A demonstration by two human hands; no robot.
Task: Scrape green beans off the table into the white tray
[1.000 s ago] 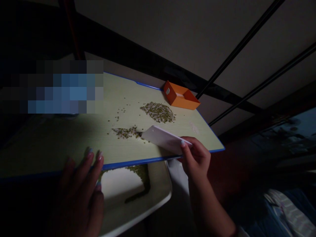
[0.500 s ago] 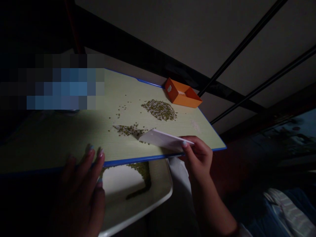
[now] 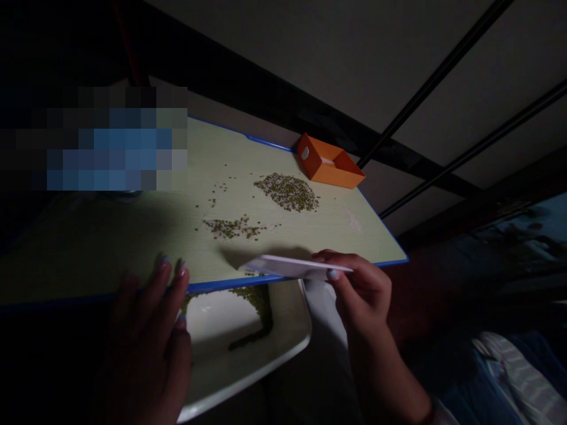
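My right hand (image 3: 364, 290) pinches a thin white card (image 3: 295, 267) between thumb and fingers. The card's far end is down at the table's blue front edge, with a few small green beans or seeds beside it. A loose patch of these green seeds (image 3: 233, 227) lies just beyond the card, and a larger heap of seeds (image 3: 287, 192) sits farther back. My left hand (image 3: 153, 336) has its fingers spread near the front edge, holding nothing. Below that edge is a white basin (image 3: 290, 348) with more green seeds along its inside.
An orange open box (image 3: 330, 162) stands at the table's back right corner. The pale green table (image 3: 186, 254) has a blue rim. A pixelated blue patch covers the left back. Clothing (image 3: 509, 372) lies at the lower right, in dim light.
My right hand has drawn the card toward me, from the near seed patch to the front edge. Some seeds have come along with it. My left hand has stayed about where it was.
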